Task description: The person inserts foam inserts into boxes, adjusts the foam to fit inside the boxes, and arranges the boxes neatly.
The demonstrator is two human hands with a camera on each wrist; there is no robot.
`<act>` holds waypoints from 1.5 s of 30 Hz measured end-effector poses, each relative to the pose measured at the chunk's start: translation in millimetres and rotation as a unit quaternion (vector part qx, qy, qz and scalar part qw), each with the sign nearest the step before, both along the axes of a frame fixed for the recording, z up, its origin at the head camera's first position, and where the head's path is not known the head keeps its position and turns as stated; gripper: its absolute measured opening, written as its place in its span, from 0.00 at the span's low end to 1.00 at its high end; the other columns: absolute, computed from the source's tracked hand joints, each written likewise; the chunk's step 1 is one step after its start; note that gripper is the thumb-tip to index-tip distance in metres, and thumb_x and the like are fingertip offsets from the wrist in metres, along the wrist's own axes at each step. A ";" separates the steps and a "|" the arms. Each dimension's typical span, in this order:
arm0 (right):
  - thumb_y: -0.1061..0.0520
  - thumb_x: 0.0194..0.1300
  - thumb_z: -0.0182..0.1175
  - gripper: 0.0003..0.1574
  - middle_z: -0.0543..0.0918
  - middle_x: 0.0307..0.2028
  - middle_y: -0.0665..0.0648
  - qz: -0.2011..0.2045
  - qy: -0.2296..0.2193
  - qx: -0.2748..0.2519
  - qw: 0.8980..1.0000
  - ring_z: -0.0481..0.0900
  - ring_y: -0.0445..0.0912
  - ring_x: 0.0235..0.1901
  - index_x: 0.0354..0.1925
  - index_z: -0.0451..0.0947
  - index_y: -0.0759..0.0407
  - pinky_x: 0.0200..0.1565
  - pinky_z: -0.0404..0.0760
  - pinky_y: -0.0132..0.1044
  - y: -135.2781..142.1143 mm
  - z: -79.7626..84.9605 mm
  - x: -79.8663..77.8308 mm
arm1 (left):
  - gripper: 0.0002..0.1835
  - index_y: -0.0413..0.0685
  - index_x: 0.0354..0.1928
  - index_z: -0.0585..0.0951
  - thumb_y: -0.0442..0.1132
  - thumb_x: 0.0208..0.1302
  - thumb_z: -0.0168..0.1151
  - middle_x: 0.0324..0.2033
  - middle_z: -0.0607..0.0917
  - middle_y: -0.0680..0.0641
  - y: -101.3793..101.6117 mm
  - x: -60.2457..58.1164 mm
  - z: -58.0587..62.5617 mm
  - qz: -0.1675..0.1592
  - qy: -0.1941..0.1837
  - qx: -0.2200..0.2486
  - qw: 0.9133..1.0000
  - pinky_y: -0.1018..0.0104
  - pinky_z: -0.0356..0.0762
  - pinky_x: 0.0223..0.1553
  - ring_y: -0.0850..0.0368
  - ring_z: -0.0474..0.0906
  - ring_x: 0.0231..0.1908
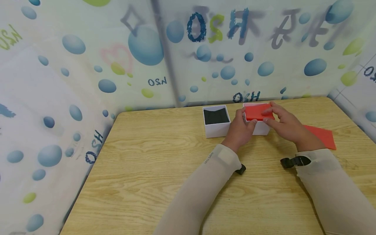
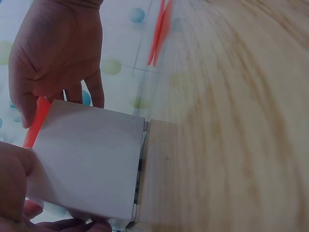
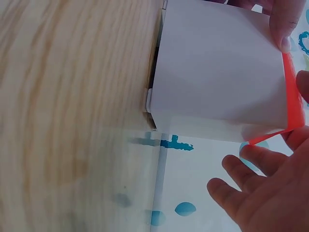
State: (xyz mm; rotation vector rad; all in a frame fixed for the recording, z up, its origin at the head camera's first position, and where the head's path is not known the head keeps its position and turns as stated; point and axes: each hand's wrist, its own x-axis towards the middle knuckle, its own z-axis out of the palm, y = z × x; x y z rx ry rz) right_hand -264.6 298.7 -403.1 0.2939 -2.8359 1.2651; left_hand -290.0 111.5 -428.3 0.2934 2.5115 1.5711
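A white open-topped box stands near the table's back edge with a red sheet over its top. My left hand grips the box's left side, its thumb at the front rim by the sheet. At the other end, my right hand pinches the sheet's right part between thumb and forefinger; the remaining fingers are spread loosely in the right wrist view. There, the sheet's red edge projects past the box's white wall. The box's inside is hidden.
A second white box with a black lining stands just left of my left hand. Flat red material lies on the wooden table, partly behind my right wrist. A patterned cloth wall rises behind the table.
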 end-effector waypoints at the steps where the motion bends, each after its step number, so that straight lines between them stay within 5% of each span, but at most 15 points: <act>1: 0.53 0.82 0.55 0.25 0.43 0.84 0.70 0.001 -0.005 0.003 1.000 0.41 0.72 0.82 0.68 0.71 0.66 0.71 0.53 0.79 0.0 0.0 0.0 | 0.36 0.63 0.80 0.59 0.54 0.77 0.62 0.72 0.76 0.56 -0.1 0.1 0.0 -0.001 0.000 0.001 1.000 0.58 0.77 0.68 0.57 0.77 0.67; 8: 0.48 0.84 0.52 0.42 0.37 0.85 0.66 0.012 -0.029 0.020 0.999 0.38 0.71 0.82 0.84 0.51 0.61 0.72 0.51 0.78 1.5 -1.1 -1.7 | 0.36 0.63 0.80 0.58 0.54 0.78 0.61 0.72 0.76 0.55 -1.9 1.2 0.5 -0.007 0.000 -0.003 1.000 0.58 0.78 0.67 0.56 0.78 0.67; 18: 0.50 0.85 0.48 0.45 0.31 0.84 0.65 0.024 -0.050 0.027 0.998 0.33 0.68 0.83 0.86 0.38 0.59 0.75 0.49 0.75 2.2 -3.6 -4.8 | 0.37 0.65 0.81 0.58 0.55 0.77 0.61 0.74 0.74 0.56 -1.6 1.7 1.2 -0.005 0.001 -0.009 1.000 0.57 0.76 0.69 0.56 0.75 0.70; 28: 0.50 0.80 0.55 0.54 0.29 0.83 0.70 0.005 -0.041 0.135 0.990 0.32 0.71 0.82 0.84 0.34 0.65 0.73 0.52 0.76 -10.0 10.0 -1.0 | 0.37 0.65 0.81 0.57 0.55 0.77 0.61 0.74 0.74 0.56 -2.0 1.4 1.5 -0.007 -0.001 -0.010 1.000 0.55 0.75 0.70 0.56 0.75 0.70; 37: 0.46 0.74 0.62 0.60 0.38 0.81 0.79 0.026 -0.057 0.271 0.960 0.34 0.75 0.80 0.80 0.42 0.78 0.71 0.43 0.81 -38.7 21.3 10.1 | 0.36 0.62 0.80 0.58 0.54 0.77 0.61 0.74 0.74 0.56 -1.5 -2.5 -3.2 -0.007 0.013 -0.013 1.000 0.56 0.72 0.72 0.57 0.74 0.71; 45: 0.47 0.70 0.66 0.62 0.41 0.80 0.81 0.022 -0.039 0.301 0.953 0.37 0.76 0.80 0.79 0.44 0.80 0.71 0.46 0.79 -43.0 16.0 12.1 | 0.36 0.63 0.80 0.58 0.53 0.78 0.61 0.75 0.73 0.57 -1.6 -2.8 -3.0 -0.011 0.009 -0.005 1.000 0.57 0.72 0.73 0.58 0.73 0.72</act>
